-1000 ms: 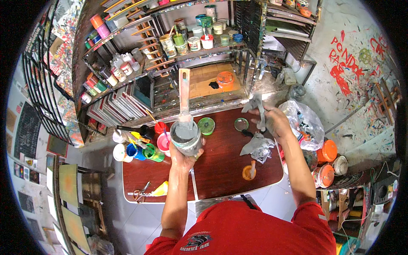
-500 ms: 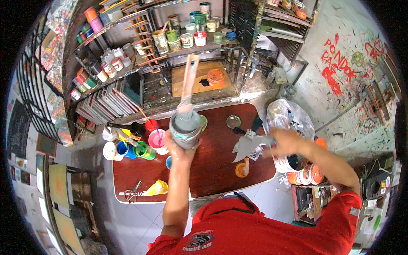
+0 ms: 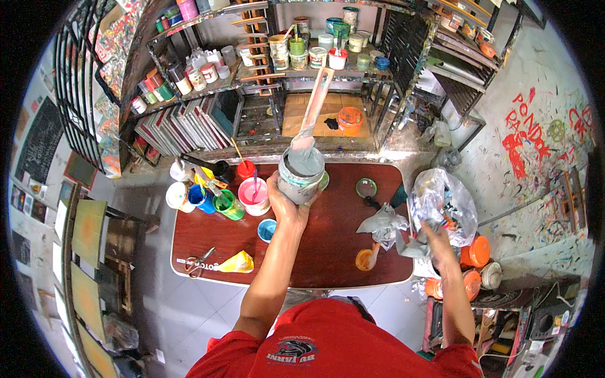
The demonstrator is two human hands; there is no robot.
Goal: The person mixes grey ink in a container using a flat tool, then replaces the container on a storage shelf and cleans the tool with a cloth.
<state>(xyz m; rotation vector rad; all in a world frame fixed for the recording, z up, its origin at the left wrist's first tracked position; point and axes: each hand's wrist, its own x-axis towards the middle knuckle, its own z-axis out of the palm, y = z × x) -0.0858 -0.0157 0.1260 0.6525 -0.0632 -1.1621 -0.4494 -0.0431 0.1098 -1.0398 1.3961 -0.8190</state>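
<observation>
My left hand [image 3: 291, 205] is wrapped round a tub of grey paint [image 3: 301, 183], lifted above the table. A long paint spatula [image 3: 315, 104], its flat handle pinkish and smeared, leans upright in the grey paint. At the table's right edge my right hand [image 3: 441, 246] is closed on a grey rag [image 3: 413, 246], right by a clear plastic bag [image 3: 463, 208] with crumpled stuff in it. The fingertips are partly hidden there. Another crumpled grey cloth part [image 3: 381, 220] lies on the table beside it; whether the two are one piece I cannot make out.
Open paint pots, among them a pink pot [image 3: 254, 194] and a green cup [image 3: 228, 205], crowd the table's left. Scissors [image 3: 200, 261], a yellow bag [image 3: 238, 262], a blue cup [image 3: 267, 230] and an orange pot [image 3: 364, 259] sit nearer. Paint shelves [image 3: 265, 75] stand behind.
My right hand has dropped lower and nearer, beside the plastic bag, and the spread grey rag has become bunched. My left hand keeps hold of the tub. The whole view has shifted.
</observation>
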